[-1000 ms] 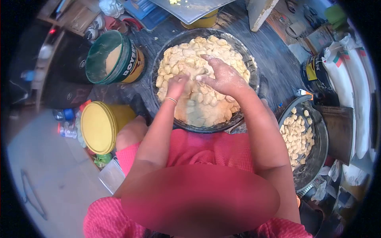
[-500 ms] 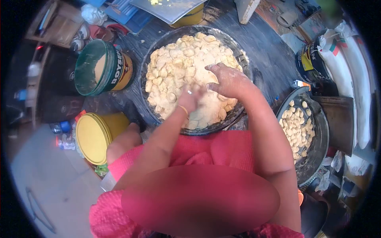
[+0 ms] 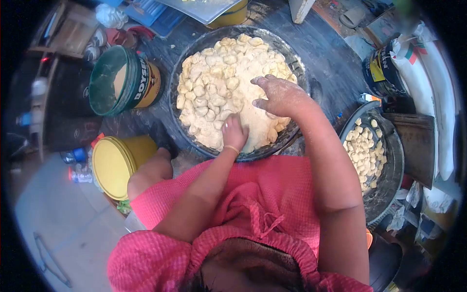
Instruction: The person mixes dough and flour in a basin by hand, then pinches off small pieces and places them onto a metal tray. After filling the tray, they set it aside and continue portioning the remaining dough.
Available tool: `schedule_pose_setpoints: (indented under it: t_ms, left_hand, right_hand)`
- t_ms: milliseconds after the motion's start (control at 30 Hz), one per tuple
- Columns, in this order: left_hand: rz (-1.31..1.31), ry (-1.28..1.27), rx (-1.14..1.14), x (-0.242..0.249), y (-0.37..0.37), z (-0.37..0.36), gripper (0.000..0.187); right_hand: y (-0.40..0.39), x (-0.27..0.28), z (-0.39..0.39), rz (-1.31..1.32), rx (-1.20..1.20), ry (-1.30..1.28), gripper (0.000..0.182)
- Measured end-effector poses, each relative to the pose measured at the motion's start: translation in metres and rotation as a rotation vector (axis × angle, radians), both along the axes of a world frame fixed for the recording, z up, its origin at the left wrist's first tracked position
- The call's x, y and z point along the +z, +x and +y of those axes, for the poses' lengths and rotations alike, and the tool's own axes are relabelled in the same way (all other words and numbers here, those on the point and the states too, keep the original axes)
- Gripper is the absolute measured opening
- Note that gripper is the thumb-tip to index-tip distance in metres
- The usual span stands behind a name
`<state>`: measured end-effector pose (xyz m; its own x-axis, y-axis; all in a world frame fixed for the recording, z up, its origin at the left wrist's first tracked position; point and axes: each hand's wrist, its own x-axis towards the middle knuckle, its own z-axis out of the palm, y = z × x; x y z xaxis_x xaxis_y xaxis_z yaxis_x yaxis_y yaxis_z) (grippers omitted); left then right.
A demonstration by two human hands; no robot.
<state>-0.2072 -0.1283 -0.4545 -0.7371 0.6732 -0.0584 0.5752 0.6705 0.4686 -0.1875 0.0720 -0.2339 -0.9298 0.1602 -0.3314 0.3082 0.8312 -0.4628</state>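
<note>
A wide dark basin point(image 3: 174, 104) holds many floury, pale dough pieces point(image 3: 206, 100), heaped mostly on its left and far sides. Loose flour point(image 3: 255, 114) covers the middle and right of the heap. My left hand point(image 3: 234, 132) rests on the pieces by the near rim, fingers stretched forward and thumb apart, a thin bracelet at the wrist. Over the flour on the right, my right hand point(image 3: 278, 97) is spread with flour on its fingers and nothing gripped. The undersides of both hands are hidden.
A green bucket point(image 3: 108, 80) with flour inside stands at left, above a yellow lidded bucket point(image 3: 113, 168). At right, another dark basin point(image 3: 396, 170) holds more dough pieces point(image 3: 365, 151). White sacks point(image 3: 430, 97) lean beyond it. A tray point(image 3: 204, 7) sits at the far edge.
My left hand has moved slightly toward the near rim and is no longer blurred. My right hand stays over the flour, its fingers a little more spread. The view has shifted slightly.
</note>
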Motion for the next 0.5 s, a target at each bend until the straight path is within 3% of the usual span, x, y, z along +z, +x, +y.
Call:
schedule_pose_setpoints:
  t_ms: [167, 333, 467, 500]
  left_hand:
    - [0.177, -0.082, -0.032, -0.005, 0.005, -0.021, 0.07]
    - [-0.009, -0.236, -0.028, 0.022, -0.003, -0.013, 0.072]
    - [-0.138, -0.196, -0.056, 0.022, -0.002, -0.009, 0.067]
    - [-0.266, -0.115, 0.032, 0.026, -0.003, -0.007, 0.065]
  right_hand:
    - [0.003, 0.0, 0.0, 0.011, 0.01, -0.012, 0.049]
    - [0.004, 0.009, 0.0, -0.016, 0.001, -0.012, 0.048]
    - [0.001, 0.01, -0.004, -0.039, 0.012, -0.02, 0.048]
    - [0.0, 0.01, -0.004, -0.038, 0.012, -0.018, 0.048]
